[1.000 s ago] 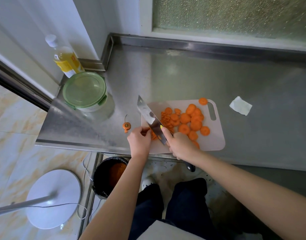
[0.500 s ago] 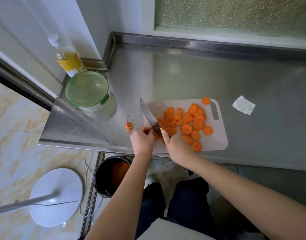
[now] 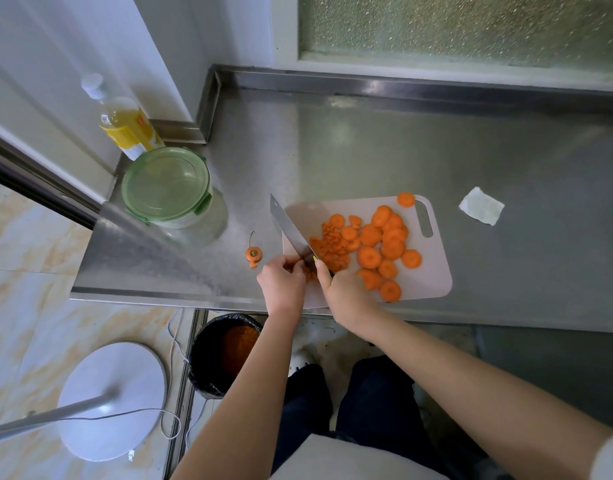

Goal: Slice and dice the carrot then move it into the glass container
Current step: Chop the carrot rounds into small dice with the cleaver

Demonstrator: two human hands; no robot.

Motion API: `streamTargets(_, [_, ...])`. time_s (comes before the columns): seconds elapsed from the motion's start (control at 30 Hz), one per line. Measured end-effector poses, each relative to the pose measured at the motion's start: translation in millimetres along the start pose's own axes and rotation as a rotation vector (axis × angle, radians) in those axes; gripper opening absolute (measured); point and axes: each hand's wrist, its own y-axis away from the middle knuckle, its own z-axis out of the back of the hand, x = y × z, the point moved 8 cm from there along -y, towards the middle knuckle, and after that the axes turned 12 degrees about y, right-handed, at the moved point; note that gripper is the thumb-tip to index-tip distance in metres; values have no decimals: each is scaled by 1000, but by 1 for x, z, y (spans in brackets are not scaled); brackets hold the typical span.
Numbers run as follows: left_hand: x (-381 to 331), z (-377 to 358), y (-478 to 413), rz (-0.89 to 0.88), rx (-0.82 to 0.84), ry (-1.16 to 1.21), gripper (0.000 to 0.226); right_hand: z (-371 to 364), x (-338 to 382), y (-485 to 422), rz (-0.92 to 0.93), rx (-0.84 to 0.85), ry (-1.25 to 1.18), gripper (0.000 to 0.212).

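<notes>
Steel counter (image 3: 367, 150) bears a board (image 3: 433, 271) of carrot slices (image 3: 369, 257); right hand (image 3: 346, 292) grips the knife (image 3: 287, 226), left hand (image 3: 282, 285), curled, holds carrot pieces (image 3: 308, 273) beside the blade.

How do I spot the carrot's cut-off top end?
Start at the steel counter, then the pale cutting board. Just off its left edge lies the carrot top. Unlike the slices on the board, it sits on steel and trails a thin stem.
</notes>
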Motion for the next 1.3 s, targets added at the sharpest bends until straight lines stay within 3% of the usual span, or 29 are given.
streamTargets(0.13, [-1, -1, 1, -36, 1, -20, 10, -4, -10, -13, -72, -42, -15, 52])
streamTargets(0.27, [-1, -1, 3, -66, -4, -27, 8, 1, -23, -24, -92, -111, -110, 69])
streamTargets(0.73, [-4, 1, 4, -147, 87, -19, 11, 16, -27, -29, -46, -106, -95, 66])
streamTargets(1.07, [-2, -4, 5, -256, 214, -143, 34, 14, -32, -12, -46, -53, -49, 69])
streamTargets(1.3, [-7, -7, 4, -268, 193, -147, 29, 13, -33, -12, -50, -88, -22, 68])
